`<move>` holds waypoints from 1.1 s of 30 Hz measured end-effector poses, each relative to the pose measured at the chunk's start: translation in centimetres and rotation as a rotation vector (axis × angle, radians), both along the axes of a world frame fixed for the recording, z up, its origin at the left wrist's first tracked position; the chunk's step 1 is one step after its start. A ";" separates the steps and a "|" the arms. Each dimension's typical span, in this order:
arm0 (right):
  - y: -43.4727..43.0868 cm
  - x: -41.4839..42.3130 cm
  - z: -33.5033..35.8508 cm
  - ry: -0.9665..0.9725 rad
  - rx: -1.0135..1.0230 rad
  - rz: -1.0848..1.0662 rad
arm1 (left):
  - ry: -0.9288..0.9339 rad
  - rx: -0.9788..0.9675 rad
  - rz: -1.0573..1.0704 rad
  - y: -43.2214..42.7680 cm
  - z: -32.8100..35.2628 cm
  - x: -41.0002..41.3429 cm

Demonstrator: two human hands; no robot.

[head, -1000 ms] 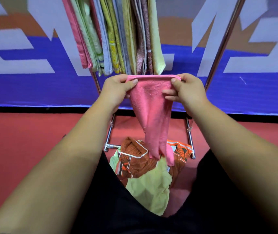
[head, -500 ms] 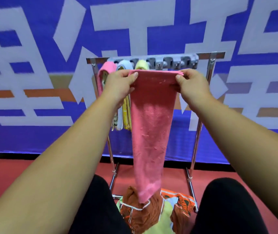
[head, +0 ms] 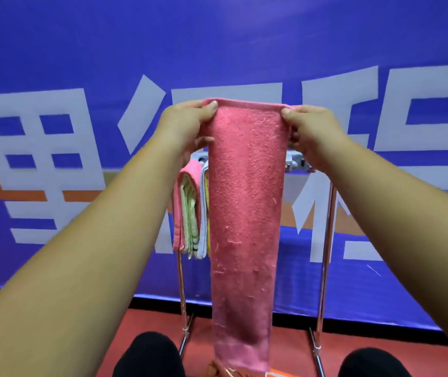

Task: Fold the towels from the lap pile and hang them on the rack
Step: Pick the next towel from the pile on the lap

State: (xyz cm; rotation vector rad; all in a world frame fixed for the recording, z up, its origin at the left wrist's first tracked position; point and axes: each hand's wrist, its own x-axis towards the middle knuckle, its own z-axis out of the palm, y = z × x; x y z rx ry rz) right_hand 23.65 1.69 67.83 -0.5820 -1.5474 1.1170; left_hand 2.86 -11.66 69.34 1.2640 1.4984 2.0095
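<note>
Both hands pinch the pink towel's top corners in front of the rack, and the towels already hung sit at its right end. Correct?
Not quite. The head view shows the hung towels at the left end of the rack, not the right. The rest holds: left hand and right hand pinch the pink towel by its top corners.

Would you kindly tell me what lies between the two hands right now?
The pink towel: its top edge spans between the left hand and right hand, as the head view shows.
</note>
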 end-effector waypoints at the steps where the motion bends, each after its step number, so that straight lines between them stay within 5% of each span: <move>1: -0.3 0.0 0.5 0.028 -0.023 0.040 | -0.002 0.000 -0.003 -0.2 0.6 -0.2; 6: -0.8 -0.5 1.3 0.044 -0.138 0.027 | 0.051 -0.180 0.206 -0.1 1.1 -1.0; 14: -2.1 -2.7 -0.2 0.017 -0.281 -0.069 | -0.060 -0.220 0.134 0.0 -0.5 -0.9; 25: -3.6 -4.6 -0.8 -0.021 -0.255 -0.054 | -0.070 -0.134 0.160 -0.6 -1.4 2.0; 33: -5.3 -5.9 -1.0 -0.179 -0.023 -0.134 | -0.011 -0.141 0.171 0.4 -2.2 3.6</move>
